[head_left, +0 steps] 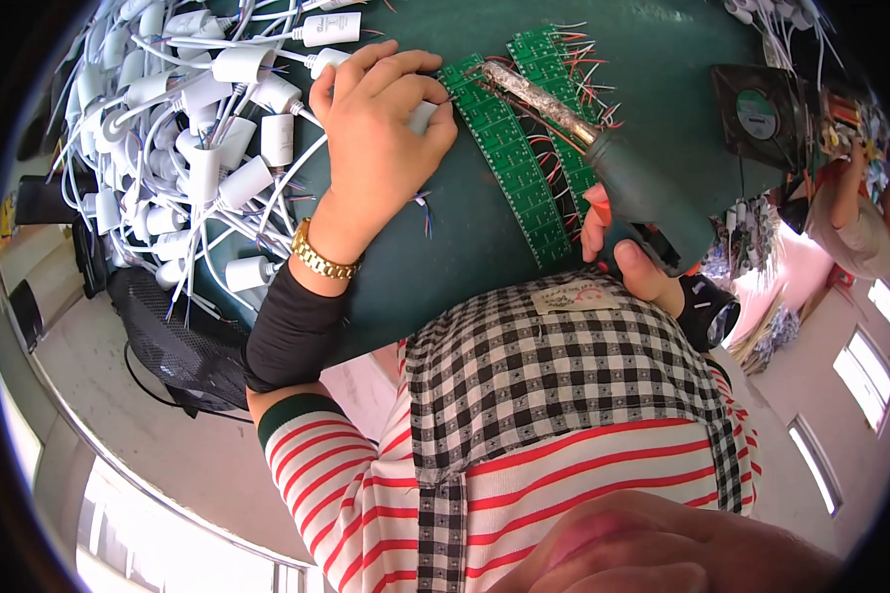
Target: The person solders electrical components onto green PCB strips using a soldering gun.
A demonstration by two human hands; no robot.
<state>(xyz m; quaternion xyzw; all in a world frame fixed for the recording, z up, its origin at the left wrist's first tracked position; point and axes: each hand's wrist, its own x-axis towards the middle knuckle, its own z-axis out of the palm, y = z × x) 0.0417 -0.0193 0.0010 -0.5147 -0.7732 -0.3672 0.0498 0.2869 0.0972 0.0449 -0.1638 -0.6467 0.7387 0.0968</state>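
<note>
In my left hand (381, 133) a white cylindrical cable housing (422, 118) shows between thumb and palm. Its fingers are closed, and their tips lie close to the upper left edge of a green circuit board strip (509, 148). My right hand (623, 252) grips the dark handle of a soldering iron (539, 96), partly hiding its own fingers behind it. The iron slants up and left, its tip over the upper end of that strip. A second green board strip (539, 59) lies alongside to the right, with red, white and black wires along its edge.
Tangled white cable housings (203, 173) with leads are heaped on the left of the green work surface (415, 257). A black fan (758, 116) stands at the right. A black mesh bag (183, 331) is at the lower left. Another person's arm (845, 188) shows at far right.
</note>
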